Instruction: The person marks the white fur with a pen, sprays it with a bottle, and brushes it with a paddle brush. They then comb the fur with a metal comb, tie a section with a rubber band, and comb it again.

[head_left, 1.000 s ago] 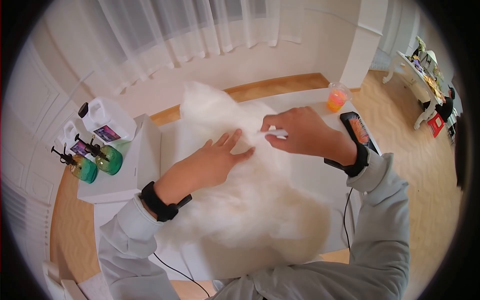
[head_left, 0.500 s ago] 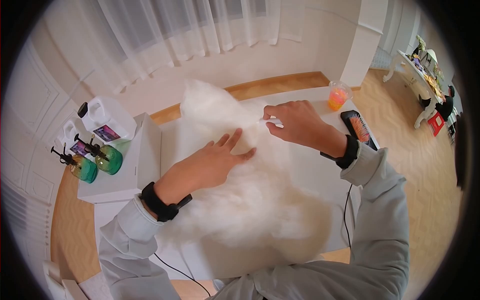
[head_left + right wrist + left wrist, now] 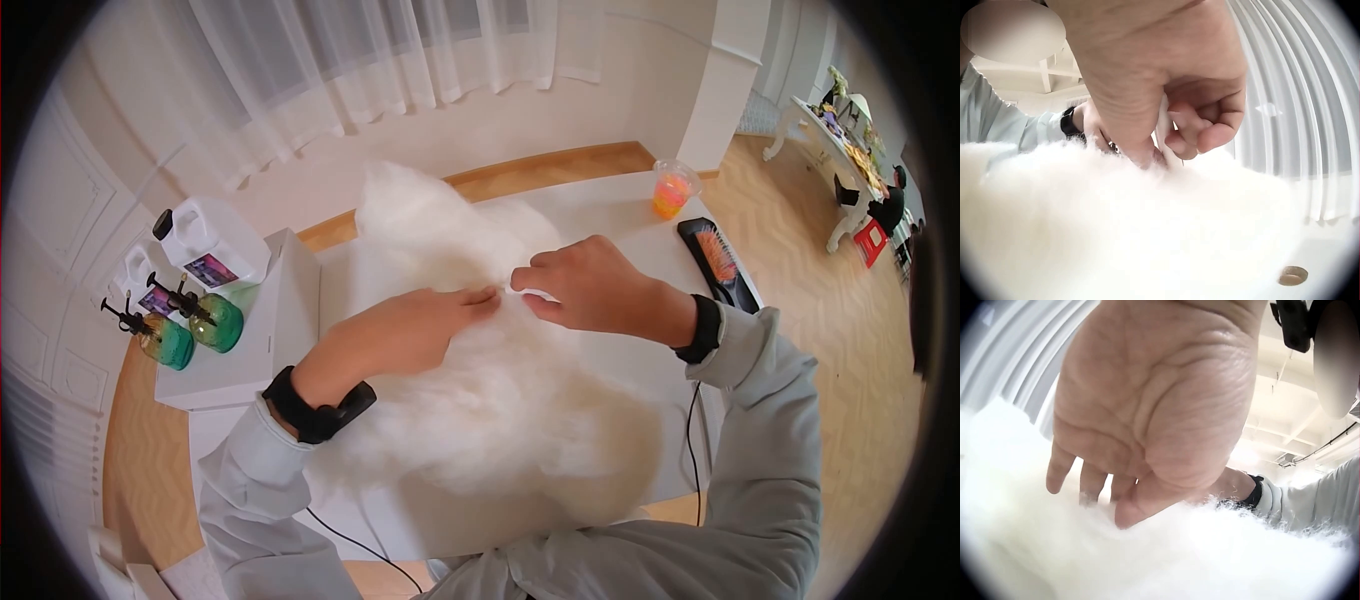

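A large mass of white, long-haired fluffy fur [image 3: 480, 420] is spread over the white table [image 3: 630, 340]. My left hand [image 3: 405, 330] reaches to its middle, thumb and fingertips drawn together on a bit of the fur. In the left wrist view the tips sink into the pile beside the thumb. My right hand [image 3: 600, 288] faces it from the other side, its fingers curled round a slim white tool [image 3: 1164, 125]. The tool's lower end is hidden at the fur, close to the left fingertips.
A black hairbrush [image 3: 718, 262] with orange bristles and a clear cup [image 3: 674, 190] of orange and pink stuff stand at the right. On the left cabinet [image 3: 240, 355] are two green spray bottles [image 3: 216, 322] and white jugs [image 3: 215, 240]. Cables hang by both sleeves.
My left hand has gone from spread flat on the fur to pinching it. The right hand, with the white tool, has moved down and slightly left, nearer the left fingertips.
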`<state>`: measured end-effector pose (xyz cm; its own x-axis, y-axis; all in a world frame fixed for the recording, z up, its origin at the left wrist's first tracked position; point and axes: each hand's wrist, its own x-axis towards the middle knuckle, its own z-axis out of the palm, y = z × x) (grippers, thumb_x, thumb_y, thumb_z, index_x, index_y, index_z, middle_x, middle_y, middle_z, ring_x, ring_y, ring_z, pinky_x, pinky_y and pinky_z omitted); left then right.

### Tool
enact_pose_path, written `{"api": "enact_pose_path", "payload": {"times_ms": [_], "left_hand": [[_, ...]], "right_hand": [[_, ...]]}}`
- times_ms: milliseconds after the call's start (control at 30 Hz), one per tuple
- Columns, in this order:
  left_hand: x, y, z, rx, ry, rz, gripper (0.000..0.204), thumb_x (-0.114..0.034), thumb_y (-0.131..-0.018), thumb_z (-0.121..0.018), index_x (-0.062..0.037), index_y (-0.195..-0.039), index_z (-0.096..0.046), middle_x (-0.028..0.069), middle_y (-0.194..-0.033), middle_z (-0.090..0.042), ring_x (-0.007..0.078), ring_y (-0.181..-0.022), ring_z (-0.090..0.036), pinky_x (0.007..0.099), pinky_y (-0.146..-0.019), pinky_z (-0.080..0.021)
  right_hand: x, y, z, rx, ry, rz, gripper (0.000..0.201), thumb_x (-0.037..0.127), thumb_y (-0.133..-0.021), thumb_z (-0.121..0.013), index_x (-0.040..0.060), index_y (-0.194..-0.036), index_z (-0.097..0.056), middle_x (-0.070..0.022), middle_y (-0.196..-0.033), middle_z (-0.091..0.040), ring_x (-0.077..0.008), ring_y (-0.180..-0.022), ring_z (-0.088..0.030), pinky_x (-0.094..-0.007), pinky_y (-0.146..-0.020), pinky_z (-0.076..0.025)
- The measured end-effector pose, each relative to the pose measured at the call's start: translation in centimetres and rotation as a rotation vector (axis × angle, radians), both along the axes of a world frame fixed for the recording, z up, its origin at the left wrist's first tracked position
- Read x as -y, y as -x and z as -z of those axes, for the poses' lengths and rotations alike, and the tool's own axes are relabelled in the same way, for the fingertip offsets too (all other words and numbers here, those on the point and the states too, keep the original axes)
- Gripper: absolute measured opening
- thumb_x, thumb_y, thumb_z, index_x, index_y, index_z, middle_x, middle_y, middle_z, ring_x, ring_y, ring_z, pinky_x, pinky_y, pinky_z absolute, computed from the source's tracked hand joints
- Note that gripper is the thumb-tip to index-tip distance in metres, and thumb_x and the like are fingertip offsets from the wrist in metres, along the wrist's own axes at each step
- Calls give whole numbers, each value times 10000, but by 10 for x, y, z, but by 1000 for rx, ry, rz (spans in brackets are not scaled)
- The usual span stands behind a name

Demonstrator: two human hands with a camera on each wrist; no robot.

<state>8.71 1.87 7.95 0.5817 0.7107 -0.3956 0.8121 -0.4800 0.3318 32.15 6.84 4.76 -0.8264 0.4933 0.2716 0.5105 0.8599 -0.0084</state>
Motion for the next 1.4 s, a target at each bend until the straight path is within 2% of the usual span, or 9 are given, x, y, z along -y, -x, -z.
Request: {"api": "enact_pose_path", "payload": {"times_ms": [100, 200, 500, 633, 867, 1033, 1100, 1300, 1400], "left_hand": [[-3, 10, 16, 167, -294, 92, 613, 104, -817, -435, -65, -1407, -433, 146, -1491, -378, 344, -1243, -474, 413, -993, -439], [-5, 5, 19, 59, -611, 227, 607, 95, -816, -449, -52, -1405, -428, 184, -1477, -385, 349, -1259, -462, 396, -997, -441], [-2, 6, 23, -9, -339, 168, 601, 76, -818, -466, -25, -1406, -393, 250, -1495, -313, 391, -1191, -523, 411, -949, -471], [-6, 11, 33, 33, -381, 205, 604, 73, -823, -463, -41, -1412, -389, 262, -1492, -310, 390, -1187, -525, 418, -942, -471], [-13, 17, 0, 63, -243, 64, 686, 101, -780, -410, -50, -1447, -350, 154, -1543, -284, 352, -1234, -499, 399, -968, -452], [-27, 31, 8, 144, -345, -140, 726, 118, -745, -399, -53, -1449, -359, 137, -1536, -306, 331, -1296, -453, 399, -996, -428], [-30, 40, 35, 187, -335, 44, 751, 122, -727, -412, -56, -1454, -356, 125, -1531, -317, 317, -1359, -379, 408, -995, -420], [-5, 26, 28, 29, -262, 17, 769, 110, -748, -414, -72, -1487, -302, 54, -1569, -257, 246, -1429, -286, 414, -1064, -383], [-3, 22, 27, 23, -263, 7, 758, 105, -761, -403, -75, -1490, -296, 31, -1578, -244, 231, -1434, -282, 435, -1087, -359]], "right_hand": [[-5, -3, -14, -45, 84, -1, 110, 191, -817, -658, 140, -913, -639, -18, -745, -637, -232, -627, -614, -357, -533, -463], [-13, -4, -21, -180, 112, 89, 116, 185, -814, -661, 127, -912, -641, -30, -748, -651, -234, -631, -617, -357, -556, -474], [-37, -11, 7, -170, -16, 136, 136, 189, -834, -621, 92, -930, -626, -40, -719, -656, -233, -659, -635, -371, -564, -472], [-39, -11, 7, -135, -4, 145, 134, 187, -836, -618, 99, -936, -627, -37, -715, -655, -232, -652, -631, -370, -556, -467], [-30, -4, -36, -209, 147, 206, 135, 217, -837, -645, 129, -939, -652, -68, -680, -655, -250, -650, -641, -343, -584, -479], [-48, 20, -25, -275, 75, 110, 141, 236, -830, -635, 130, -921, -652, -68, -657, -633, -255, -619, -617, -376, -562, -458], [-51, 29, -22, -265, 38, 101, 116, 224, -835, -638, 142, -915, -660, -62, -667, -645, -240, -615, -622, -360, -568, -466], [-41, 41, -22, -95, 106, -31, 125, 214, -806, -652, 142, -906, -673, -47, -710, -663, -251, -634, -621, -364, -567, -465], [-48, 44, -22, -241, 97, -9, 151, 197, -797, -630, 119, -923, -658, -69, -706, -655, -265, -672, -627, -385, -564, -461]]}}
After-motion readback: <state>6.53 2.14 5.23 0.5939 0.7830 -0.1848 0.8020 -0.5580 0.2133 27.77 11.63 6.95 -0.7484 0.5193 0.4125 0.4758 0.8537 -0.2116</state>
